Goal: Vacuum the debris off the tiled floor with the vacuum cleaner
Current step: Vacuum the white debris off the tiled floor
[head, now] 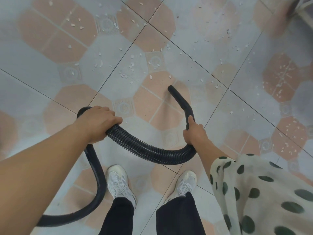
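Looping hose (149, 150) beside white sneakers (118, 182)

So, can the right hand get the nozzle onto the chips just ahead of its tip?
Probably yes: the right hand grips the nozzle, and only bare tile lies between its tip and the chips.

Single head camera looking steeply down and forward; left hand (100, 122), right hand (194, 133) sitting near, tiled floor (50, 73) stretching far.

Pink-and-grey tiled floor (42, 92) bears scattered white debris (123, 75), possibly chips, and white shoes (118, 180).
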`<state>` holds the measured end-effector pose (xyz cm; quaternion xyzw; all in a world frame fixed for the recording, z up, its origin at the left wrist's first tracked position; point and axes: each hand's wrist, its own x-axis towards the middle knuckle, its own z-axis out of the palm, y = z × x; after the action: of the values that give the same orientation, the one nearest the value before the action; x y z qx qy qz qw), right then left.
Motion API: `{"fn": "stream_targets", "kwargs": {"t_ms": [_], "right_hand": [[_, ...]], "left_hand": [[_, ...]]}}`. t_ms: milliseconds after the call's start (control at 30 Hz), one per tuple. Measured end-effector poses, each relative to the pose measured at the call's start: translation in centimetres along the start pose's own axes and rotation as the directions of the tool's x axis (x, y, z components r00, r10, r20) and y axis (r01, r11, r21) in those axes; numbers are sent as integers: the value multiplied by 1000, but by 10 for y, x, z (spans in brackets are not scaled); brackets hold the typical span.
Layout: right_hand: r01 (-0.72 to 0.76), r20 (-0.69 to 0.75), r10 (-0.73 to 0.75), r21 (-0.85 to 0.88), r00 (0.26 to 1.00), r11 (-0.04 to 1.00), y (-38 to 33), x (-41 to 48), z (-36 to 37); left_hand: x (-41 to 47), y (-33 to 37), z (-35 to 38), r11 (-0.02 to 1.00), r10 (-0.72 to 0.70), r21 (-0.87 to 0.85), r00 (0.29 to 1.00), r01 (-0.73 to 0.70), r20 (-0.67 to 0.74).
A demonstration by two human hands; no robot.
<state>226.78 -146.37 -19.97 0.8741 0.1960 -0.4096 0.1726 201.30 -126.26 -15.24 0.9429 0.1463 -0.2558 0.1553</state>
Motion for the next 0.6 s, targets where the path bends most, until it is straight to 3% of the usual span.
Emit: {"fn": "stream_targets", "kwargs": {"t_ms": [333,600], "right_hand": [[147,-12,-147,-14,989,989,-46,17,-15],[30,11,-30,-36,999,999,-13,25,-54]], "left_hand": [[3,-32,-4,998,-53,-34,998,54,33],[36,-10,-25,997,-47,-62,995,52,83]]}}
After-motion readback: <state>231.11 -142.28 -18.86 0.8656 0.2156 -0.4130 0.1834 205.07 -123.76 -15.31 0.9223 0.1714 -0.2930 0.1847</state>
